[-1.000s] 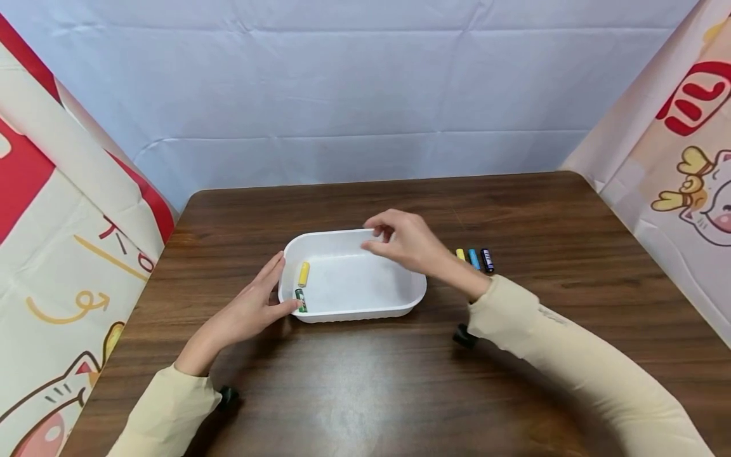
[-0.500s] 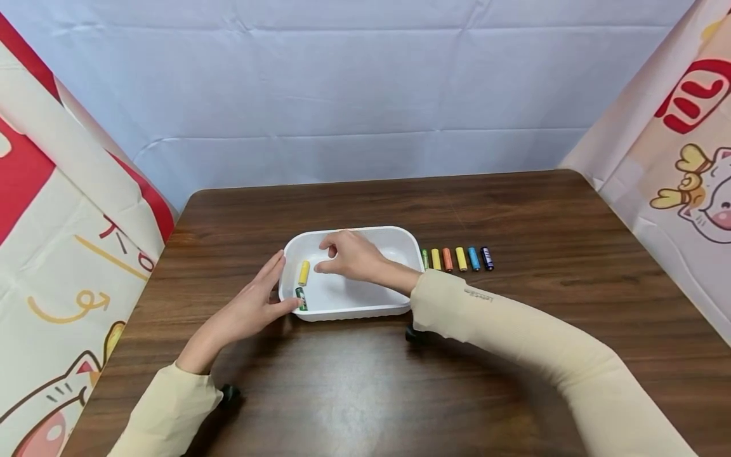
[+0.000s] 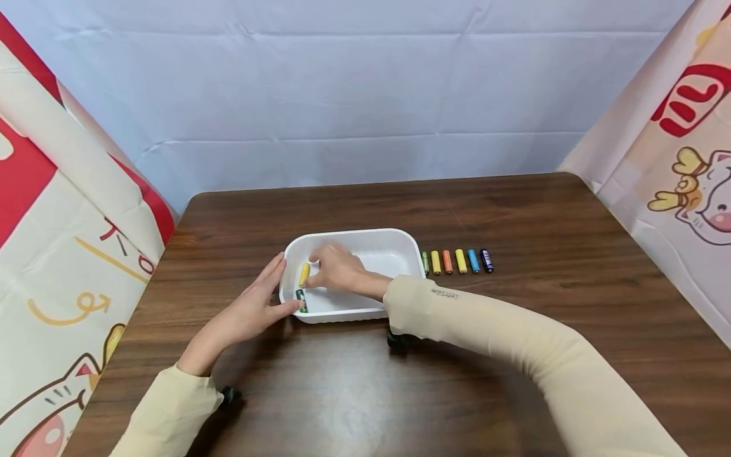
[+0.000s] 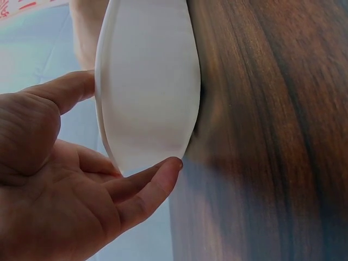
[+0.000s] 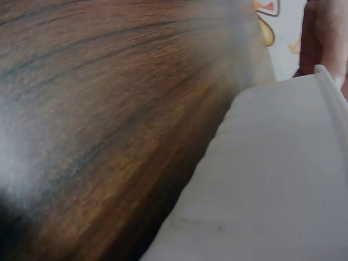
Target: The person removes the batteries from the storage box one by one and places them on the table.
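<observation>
A white plastic tub stands on the table with a yellow battery and a green battery at its left end. My left hand holds the tub's left front corner, thumb over the rim and fingers along the outer wall; the left wrist view shows this hand against the white wall. Inside the tub, my right hand is at the yellow battery, thumb and finger apart near its two ends. In the right wrist view the tub's wall hides my right fingers.
Right of the tub, several batteries lie in a row, among them an orange battery, a blue battery and a dark battery. A pale cloth hangs behind the brown wooden table.
My right hand has moved left across the tub to the yellow battery, uncovering the row on the table. The left hand, tub and batteries have stayed in place.
</observation>
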A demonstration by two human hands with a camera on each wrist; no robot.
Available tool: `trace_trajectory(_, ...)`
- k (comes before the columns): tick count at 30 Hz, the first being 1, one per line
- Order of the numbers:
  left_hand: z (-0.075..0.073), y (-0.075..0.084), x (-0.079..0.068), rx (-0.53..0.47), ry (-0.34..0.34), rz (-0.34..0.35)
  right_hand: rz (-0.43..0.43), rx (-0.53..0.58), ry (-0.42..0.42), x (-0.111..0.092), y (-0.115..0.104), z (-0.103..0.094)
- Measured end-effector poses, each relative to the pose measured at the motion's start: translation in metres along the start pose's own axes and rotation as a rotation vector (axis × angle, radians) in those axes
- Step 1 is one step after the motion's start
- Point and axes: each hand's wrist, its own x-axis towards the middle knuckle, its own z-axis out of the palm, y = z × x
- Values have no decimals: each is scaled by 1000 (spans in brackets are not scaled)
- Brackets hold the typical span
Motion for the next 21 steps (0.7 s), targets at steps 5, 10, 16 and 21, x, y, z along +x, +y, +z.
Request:
trace_trajectory(5, -1, 1, -1, 10, 6, 11, -37, -12, 25, 2, -1, 5)
trace_trajectory(10, -1, 0, -2, 8, -1, 7, -40, -39, 38, 2, -2, 9)
trace_trajectory(16, 0, 0, -2, 0, -5, 4, -32, -60, 42, 3, -2, 11)
trace_trajectory(21, -1, 0, -1, 13, 0, 8, -55, -89, 48, 5, -1, 13)
